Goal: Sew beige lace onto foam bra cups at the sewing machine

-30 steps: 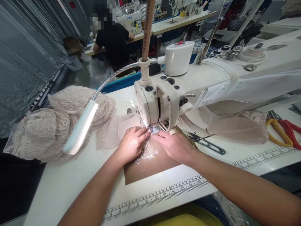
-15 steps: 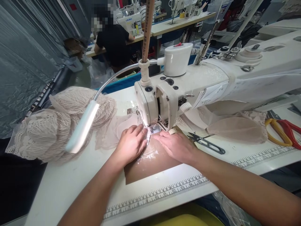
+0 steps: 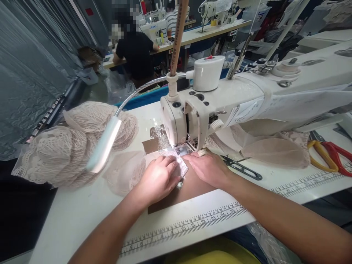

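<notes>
My left hand [image 3: 162,176] is closed on a pale lace fabric piece [image 3: 182,168], its fingers bent over the piece just in front of the needle area. The sheer part of the fabric [image 3: 125,172] spreads over the table to the left of that hand. On the right, my right hand [image 3: 209,168] lies flat with fingers stretched toward the presser foot [image 3: 179,149], touching the brown sheet [image 3: 167,204] by the fabric's edge. The sewing machine head [image 3: 176,121] stands over both hands. My right fingertips are partly hard to make out.
A lit lamp [image 3: 104,145] hangs over the left side, near a pile of lace pieces [image 3: 74,146]. Thread snips [image 3: 242,168], sheer fabric [image 3: 275,150] and red-and-yellow-handled scissors [image 3: 327,156] lie right. A printed ruler [image 3: 192,228] follows the front edge. Another person [image 3: 134,55] sits behind.
The pale fabric now shows between my hands, lying over the brown sheet before the presser foot. My left hand has shifted slightly toward me, while the right stays nearly in place.
</notes>
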